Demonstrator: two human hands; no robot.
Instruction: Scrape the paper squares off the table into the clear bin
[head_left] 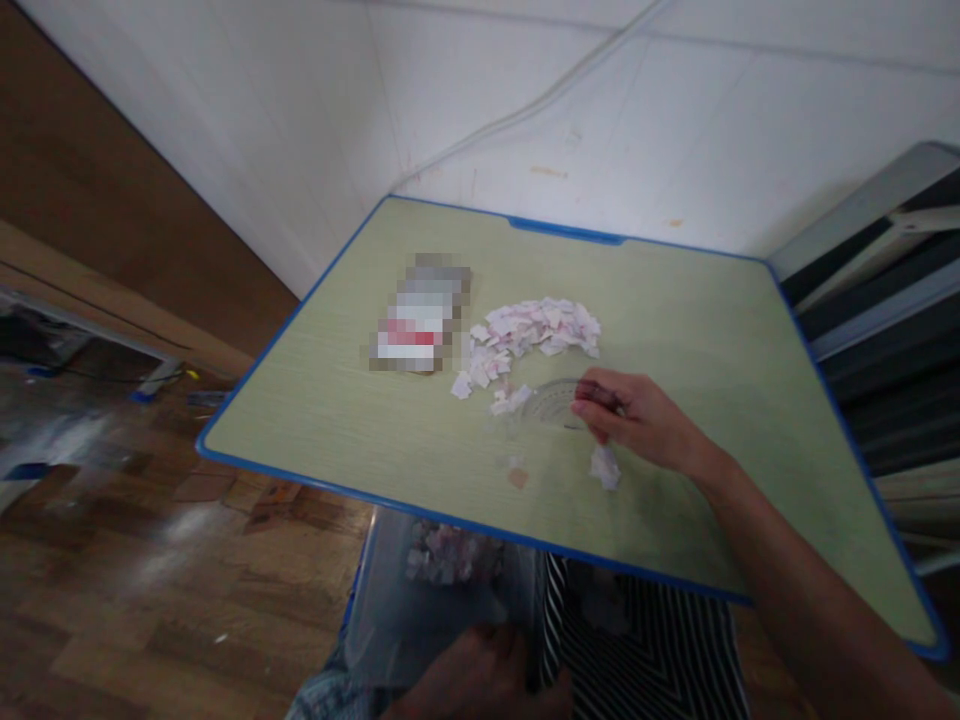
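Note:
A clear half-round protractor (551, 402) is pinched in my right hand (626, 412), its curved edge pointing left over the table. Close below the hand's fingers lie a few pale paper scraps (605, 467). A curved heap of torn white and pinkish paper scraps (544, 322) spreads just beyond the protractor. In shadow at the bottom, my left hand (480, 672) is closed at the near side of a clear plastic container (442, 635), its fingertips hidden. More paper pieces (454, 553) rest inside the container, which sits below the table's front edge.
The pale green table (322, 400) has a blue rim and stands against a white wall. A blurred-out flat object (421, 315) lies left of the scraps. A tan scrap (518, 478) is near the front edge. Folded metal frames (892, 260) lean at the right.

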